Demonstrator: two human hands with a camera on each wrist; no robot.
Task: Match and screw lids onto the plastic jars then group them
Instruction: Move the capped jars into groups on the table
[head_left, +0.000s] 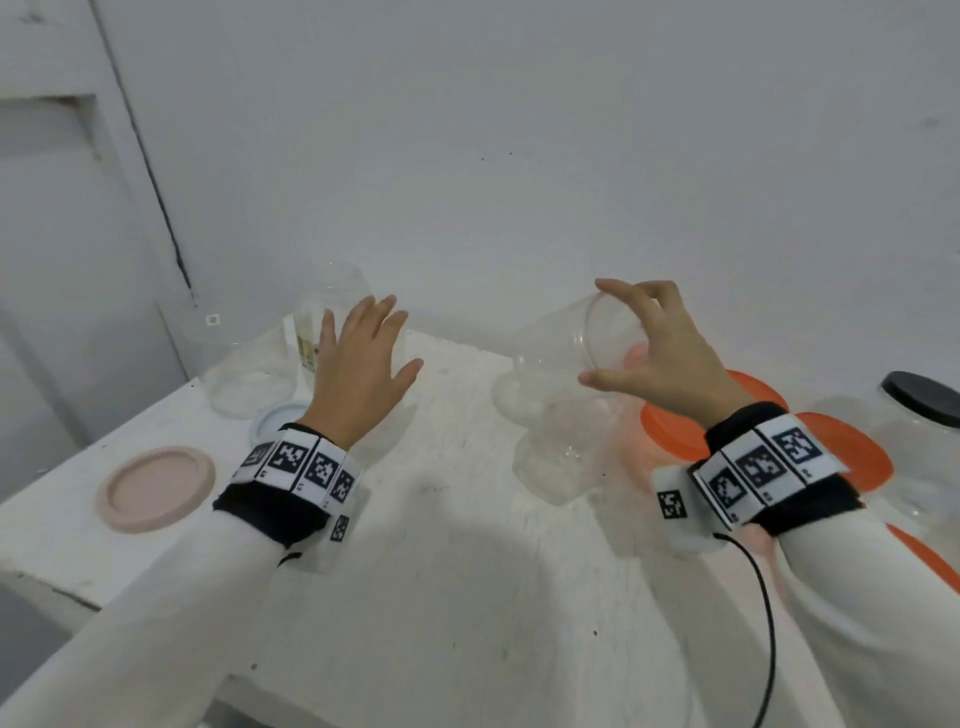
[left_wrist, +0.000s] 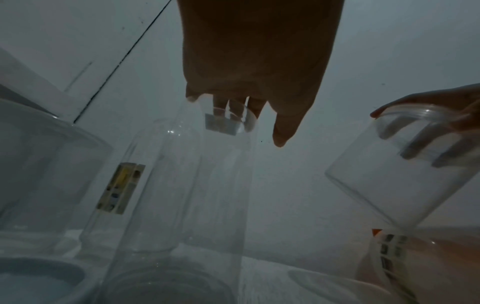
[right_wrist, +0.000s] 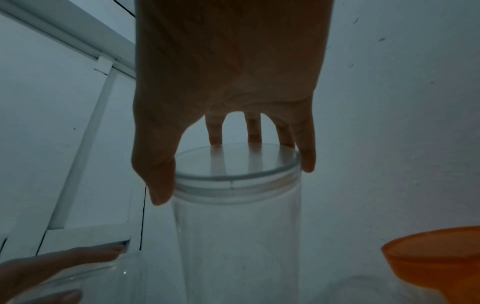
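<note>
My right hand (head_left: 597, 332) grips the threaded mouth of a clear lidless jar (head_left: 550, 358), thumb on one side and fingers on the other. The jar hangs tilted above the table, and in the right wrist view the same hand (right_wrist: 233, 164) circles its rim (right_wrist: 236, 176). My left hand (head_left: 395, 338) is flat with straight fingers over a tall clear jar (left_wrist: 182, 205) at the back left and holds nothing. A pink lid (head_left: 156, 488) and a pale blue lid (head_left: 278, 418) lie left of that wrist. Orange lids (head_left: 670, 426) sit under my right wrist.
Another clear jar (head_left: 556, 457) stands just below the held one. More clear jars (head_left: 244, 374) crowd the back left corner. A jar with a black lid (head_left: 919, 410) stands at the far right. The white table (head_left: 457, 571) ends at a wall behind and drops off at the left.
</note>
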